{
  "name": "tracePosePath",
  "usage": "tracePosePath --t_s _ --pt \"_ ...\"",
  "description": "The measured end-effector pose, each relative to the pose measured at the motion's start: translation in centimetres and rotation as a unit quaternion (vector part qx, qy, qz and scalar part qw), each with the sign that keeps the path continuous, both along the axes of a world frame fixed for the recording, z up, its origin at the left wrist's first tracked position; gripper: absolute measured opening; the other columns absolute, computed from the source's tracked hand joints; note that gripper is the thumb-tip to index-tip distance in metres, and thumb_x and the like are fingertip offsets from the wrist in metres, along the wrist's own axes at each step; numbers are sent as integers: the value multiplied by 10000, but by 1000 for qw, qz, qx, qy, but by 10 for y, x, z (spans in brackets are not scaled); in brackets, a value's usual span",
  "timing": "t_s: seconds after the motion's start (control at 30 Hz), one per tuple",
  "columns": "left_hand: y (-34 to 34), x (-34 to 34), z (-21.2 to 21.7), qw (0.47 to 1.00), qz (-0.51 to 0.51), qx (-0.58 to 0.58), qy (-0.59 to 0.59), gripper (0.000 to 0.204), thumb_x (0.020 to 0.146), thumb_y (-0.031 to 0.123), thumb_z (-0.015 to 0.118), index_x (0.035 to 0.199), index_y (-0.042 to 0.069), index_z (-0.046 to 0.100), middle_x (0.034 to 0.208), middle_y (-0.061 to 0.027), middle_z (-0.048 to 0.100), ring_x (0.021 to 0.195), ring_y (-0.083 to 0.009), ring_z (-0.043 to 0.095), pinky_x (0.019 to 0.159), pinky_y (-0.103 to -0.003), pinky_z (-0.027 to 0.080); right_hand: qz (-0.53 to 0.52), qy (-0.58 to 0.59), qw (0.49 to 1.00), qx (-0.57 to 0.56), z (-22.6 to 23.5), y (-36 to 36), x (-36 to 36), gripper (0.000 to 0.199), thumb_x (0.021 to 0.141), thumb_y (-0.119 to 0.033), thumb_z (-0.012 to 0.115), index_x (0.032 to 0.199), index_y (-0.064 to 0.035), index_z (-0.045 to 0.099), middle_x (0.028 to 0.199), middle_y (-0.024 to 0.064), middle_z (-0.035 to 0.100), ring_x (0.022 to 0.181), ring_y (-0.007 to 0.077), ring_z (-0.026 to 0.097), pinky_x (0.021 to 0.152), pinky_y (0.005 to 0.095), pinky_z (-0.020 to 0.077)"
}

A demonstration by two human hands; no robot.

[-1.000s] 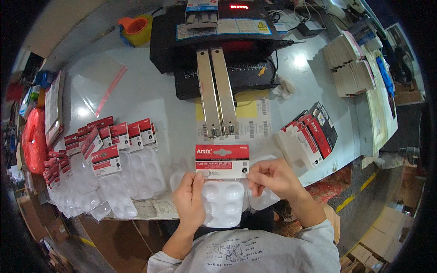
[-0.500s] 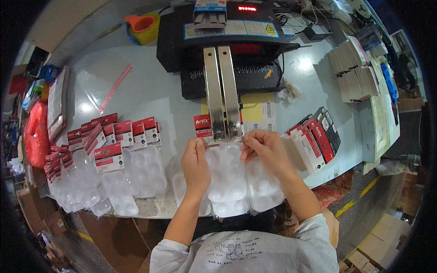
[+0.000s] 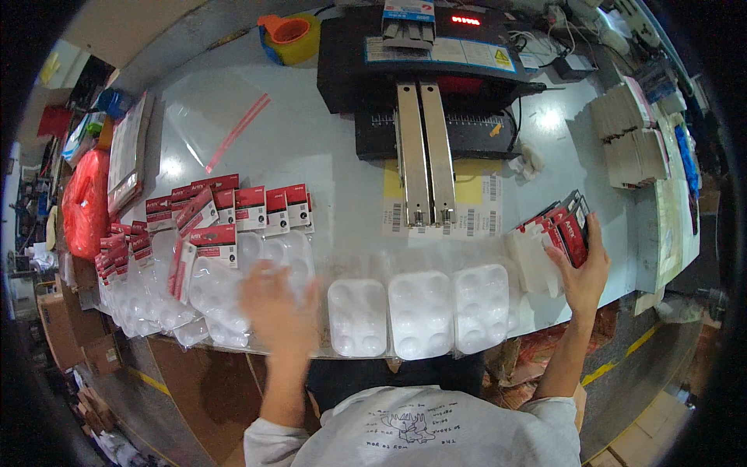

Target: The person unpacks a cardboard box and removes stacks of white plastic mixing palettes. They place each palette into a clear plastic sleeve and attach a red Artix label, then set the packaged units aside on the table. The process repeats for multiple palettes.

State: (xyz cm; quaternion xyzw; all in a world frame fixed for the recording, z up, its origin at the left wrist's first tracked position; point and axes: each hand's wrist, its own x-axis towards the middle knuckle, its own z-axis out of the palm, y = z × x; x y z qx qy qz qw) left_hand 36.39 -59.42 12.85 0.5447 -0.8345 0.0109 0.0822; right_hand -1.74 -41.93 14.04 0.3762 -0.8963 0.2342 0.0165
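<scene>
My left hand (image 3: pixel 282 311), smeared by motion, is over the near right side of a pile of bagged white paint palettes (image 3: pixel 214 284) with red-and-white header cards; its fingers cannot be made out. At the right, my right hand (image 3: pixel 585 272) grips a stack of folded red, black and white header cards (image 3: pixel 568 233), thumb on the near left side and fingers on the far right. Between my hands, along the near table edge, lie white plastic paint palettes in clear bags: a left one (image 3: pixel 357 319), a middle one (image 3: pixel 421 315) and a right one (image 3: pixel 482 307).
A black machine (image 3: pixel 342 70) with a red display and two long metal arms (image 3: pixel 412 156) stands at the back. Under the arms lie yellow and white label sheets (image 3: pixel 475 194). Card stacks (image 3: pixel 626 140) stand far right. An orange-and-yellow tape roll (image 3: pixel 299 43) sits at the back left.
My hands have parted from the palette beneath the metal arms. The left swung to the pile, where another carded palette shows; the right went to the header cards. The view shifted.
</scene>
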Motion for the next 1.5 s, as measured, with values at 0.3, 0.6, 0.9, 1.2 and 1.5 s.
tracePosePath --t_s 0.3,0.6,0.9,1.2,1.5 --pt "10 -21 -23 969 16 100 227 184 788 117 654 913 12 569 1080 -125 518 963 -341 491 813 -435 401 -63 13 998 -25 30 -17 37 568 638 -196 822 1156 -82 619 1078 106 656 934 275 604 850 342 452" --pt "18 -27 -23 989 -33 66 128 200 771 122 679 905 21 570 1024 -142 553 931 -333 524 789 -419 434 32 -33 995 -84 44 -38 71 495 631 -127 824 1096 -92 659 972 112 677 839 253 631 776 326 489" --pt "23 11 15 999 33 -29 4 527 748 247 717 1180 12 529 1289 -210 475 1220 -440 405 991 -466 333 -43 -132 983 -118 27 -28 68 494 682 -62 791 1140 -15 613 1054 160 631 904 219 627 808 323 503" --pt "1 116 26 997 -57 -46 -12 285 789 -7 531 1070 20 579 1141 -125 608 1119 -287 556 936 -378 409 -1 -124 983 -135 28 -20 64 491 704 -37 775 1164 -22 604 1028 129 637 868 172 630 805 302 502" --pt "14 49 25 986 -112 -69 106 412 712 116 742 1085 30 589 1128 -146 600 1078 -341 558 852 -401 453 -33 -53 992 -108 42 -5 67 459 701 -26 772 1130 -17 609 946 82 659 811 129 617 748 259 487"
